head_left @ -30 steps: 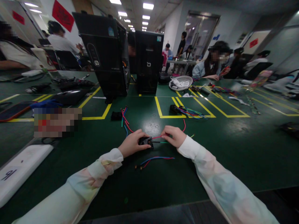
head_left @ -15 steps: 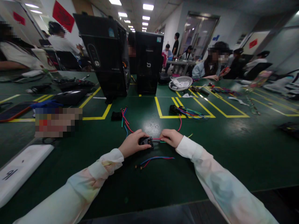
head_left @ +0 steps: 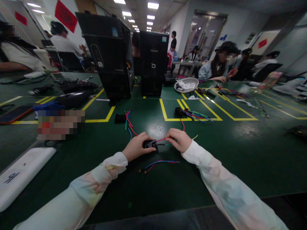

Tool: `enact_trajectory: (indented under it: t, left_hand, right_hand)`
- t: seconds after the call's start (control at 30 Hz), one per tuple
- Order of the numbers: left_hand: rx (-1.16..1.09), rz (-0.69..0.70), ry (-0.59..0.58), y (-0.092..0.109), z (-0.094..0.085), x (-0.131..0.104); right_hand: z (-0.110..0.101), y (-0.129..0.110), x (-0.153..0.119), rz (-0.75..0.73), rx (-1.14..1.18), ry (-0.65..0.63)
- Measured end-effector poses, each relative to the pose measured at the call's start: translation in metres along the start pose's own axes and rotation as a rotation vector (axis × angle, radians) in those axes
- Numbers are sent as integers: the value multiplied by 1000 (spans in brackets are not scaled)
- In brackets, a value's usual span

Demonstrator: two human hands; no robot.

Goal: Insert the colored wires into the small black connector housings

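Note:
My left hand (head_left: 139, 146) is closed around a small black plastic housing (head_left: 148, 144) with wires coming out of its right end. My right hand (head_left: 178, 140) pinches a red wire (head_left: 160, 140) that runs into that end. Below it a dark and green wire (head_left: 163, 144) also leaves the housing. On the table in front lie a loose blue wire (head_left: 159, 162) and a red one, with small brass-coloured ends at the left. Behind my left hand sits another black part (head_left: 119, 118) beside red, blue and green wires (head_left: 128, 118).
Two black computer cases (head_left: 154, 64) stand at the back of the green table (head_left: 115, 195). A wire bundle (head_left: 196, 115) lies on the yellow tape, and a white basket (head_left: 186, 85) stands behind it. A white power bank-like slab (head_left: 26, 175) is at left. People sit across the table.
My right hand has shifted slightly up and right, and the red wire now slants upward, apart from the dark and green one. My left hand still holds the housing.

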State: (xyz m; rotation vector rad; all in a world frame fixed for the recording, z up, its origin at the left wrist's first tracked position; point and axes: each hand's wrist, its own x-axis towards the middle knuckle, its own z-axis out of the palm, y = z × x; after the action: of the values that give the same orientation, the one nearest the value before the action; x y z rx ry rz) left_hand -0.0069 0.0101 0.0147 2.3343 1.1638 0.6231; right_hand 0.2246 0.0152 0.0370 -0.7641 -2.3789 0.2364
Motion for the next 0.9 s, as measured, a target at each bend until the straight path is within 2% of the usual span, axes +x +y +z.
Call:
enact_trajectory:
  t: [0.13, 0.27, 0.47, 0.57, 0.7, 0.77, 0.9]
  left_hand:
    - [-6, -2, -5, 0, 0, 0]
    - [-11, 11, -8, 0, 0, -1]
    - [-14, 14, -10, 0, 0, -1]
    - [-14, -2, -8, 0, 0, -1]
    - [-9, -10, -7, 0, 0, -1]
    - [-4, -6, -4, -1, 1, 0]
    - [5, 7, -7, -1, 1, 0]
  right_hand:
    - [0, 9, -3, 26, 49, -110]
    - [10, 21, -7, 86, 0, -212]
    - [16, 19, -6, 127, -137, -147]
    - [12, 14, -7, 130, -138, -180]
    - [3, 6, -6, 82, -25, -235]
    - [-1, 1, -4, 72, -21, -197]
    - [-2, -7, 0, 74, -180, -89]
